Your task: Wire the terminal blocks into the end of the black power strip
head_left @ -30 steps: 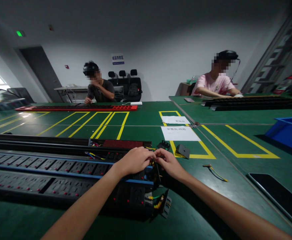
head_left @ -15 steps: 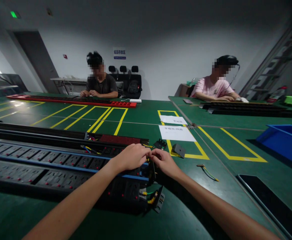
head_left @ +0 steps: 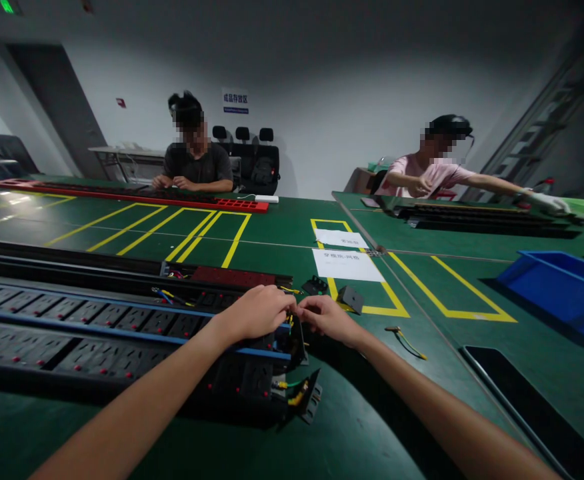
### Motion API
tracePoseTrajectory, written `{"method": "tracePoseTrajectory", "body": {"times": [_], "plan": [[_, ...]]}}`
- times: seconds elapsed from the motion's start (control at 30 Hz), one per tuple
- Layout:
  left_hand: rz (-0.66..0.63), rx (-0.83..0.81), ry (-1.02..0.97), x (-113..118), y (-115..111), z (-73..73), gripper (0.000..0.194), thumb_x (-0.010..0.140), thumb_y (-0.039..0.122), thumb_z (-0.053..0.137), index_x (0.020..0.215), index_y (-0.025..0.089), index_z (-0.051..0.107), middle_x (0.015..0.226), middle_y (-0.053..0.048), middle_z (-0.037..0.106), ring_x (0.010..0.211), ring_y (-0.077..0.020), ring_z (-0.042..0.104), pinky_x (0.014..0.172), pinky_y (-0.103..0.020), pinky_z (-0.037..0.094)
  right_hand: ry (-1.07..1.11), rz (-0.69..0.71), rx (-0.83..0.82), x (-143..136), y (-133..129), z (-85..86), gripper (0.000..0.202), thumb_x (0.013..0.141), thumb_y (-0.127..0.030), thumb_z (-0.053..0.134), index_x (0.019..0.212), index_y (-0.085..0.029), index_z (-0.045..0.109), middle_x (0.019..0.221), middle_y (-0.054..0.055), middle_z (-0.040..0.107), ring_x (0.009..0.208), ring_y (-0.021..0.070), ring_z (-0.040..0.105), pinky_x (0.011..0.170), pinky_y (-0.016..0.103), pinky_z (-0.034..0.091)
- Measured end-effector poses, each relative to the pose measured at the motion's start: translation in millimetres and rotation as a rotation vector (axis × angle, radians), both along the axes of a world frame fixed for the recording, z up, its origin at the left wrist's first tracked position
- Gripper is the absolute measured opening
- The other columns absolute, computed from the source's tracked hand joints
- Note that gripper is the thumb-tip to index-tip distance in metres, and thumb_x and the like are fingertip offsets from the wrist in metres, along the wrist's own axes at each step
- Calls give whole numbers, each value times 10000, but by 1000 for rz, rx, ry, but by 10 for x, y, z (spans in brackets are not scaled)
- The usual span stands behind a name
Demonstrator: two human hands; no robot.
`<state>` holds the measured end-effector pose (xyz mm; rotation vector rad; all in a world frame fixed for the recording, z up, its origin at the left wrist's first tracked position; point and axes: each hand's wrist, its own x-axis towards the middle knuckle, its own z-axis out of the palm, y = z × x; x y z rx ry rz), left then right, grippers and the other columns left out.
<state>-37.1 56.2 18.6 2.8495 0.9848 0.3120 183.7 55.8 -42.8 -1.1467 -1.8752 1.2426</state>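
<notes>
My left hand rests over the right end of the blue-edged socket strip, its fingers bent together at the strip's tip. Beside it my right hand has thumb and forefinger pinched close to the left fingertips. What either hand pinches is too small and hidden to name. A dark end plate stands just beneath the fingers. Nearer to me lies a second socket strip, with yellow and green wires running to its loose end bracket.
A grey bracket, paper sheets and a short wire lie right of the strips. Farther right are a phone-like black slab and a blue bin. Two people sit across the table, near a red frame and black strips.
The view has shifted slightly. My hands stay at the strip's end with little movement. The person at the right has stretched a gloved hand out toward the green item.
</notes>
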Motion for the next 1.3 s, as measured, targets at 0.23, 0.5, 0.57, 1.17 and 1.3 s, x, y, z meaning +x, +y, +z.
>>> {"method": "tracePoseTrajectory", "body": {"times": [0.23, 0.5, 0.57, 1.17, 1.3], "plan": [[-6, -18, -29, -16, 24, -4, 230, 906, 117, 525, 983, 208, 722, 906, -60, 735, 884, -232, 674, 820, -348, 503, 70, 20, 28, 9, 20, -42, 206, 860, -385, 655, 808, -188, 689, 717, -5, 604, 542, 110, 502, 498, 240, 425], [3, -73, -23, -8, 16, 57, 233, 897, 103, 527, 989, 199, 718, 918, -59, 731, 886, -231, 668, 831, -352, 496, 100, 21, 19, 10, 44, -93, 245, 841, -411, 677, 874, -168, 698, 740, 3, 607, 581, 116, 513, 514, 241, 420], [8, -78, -12, 0, 9, 75, 236, 905, 106, 521, 996, 196, 719, 936, -63, 732, 894, -229, 667, 833, -351, 494, 106, 19, 24, 5, 37, -90, 242, 844, -404, 677, 880, -166, 696, 738, 2, 606, 578, 110, 502, 521, 241, 409], [116, -67, 66, 77, -41, 106, 248, 1013, 240, 445, 1003, 211, 692, 951, -68, 738, 918, -251, 694, 791, -346, 486, 160, -15, 44, -33, 43, -111, 188, 836, -347, 647, 849, -165, 695, 762, 8, 635, 584, 113, 519, 489, 226, 435], [223, -59, 119, 112, -71, 138, 243, 1030, 359, 480, 1042, 257, 700, 947, -57, 740, 921, -281, 701, 735, -349, 482, 170, -6, 56, -22, 35, -87, 184, 842, -347, 655, 839, -166, 689, 741, -3, 629, 569, 108, 512, 489, 222, 423]]}}
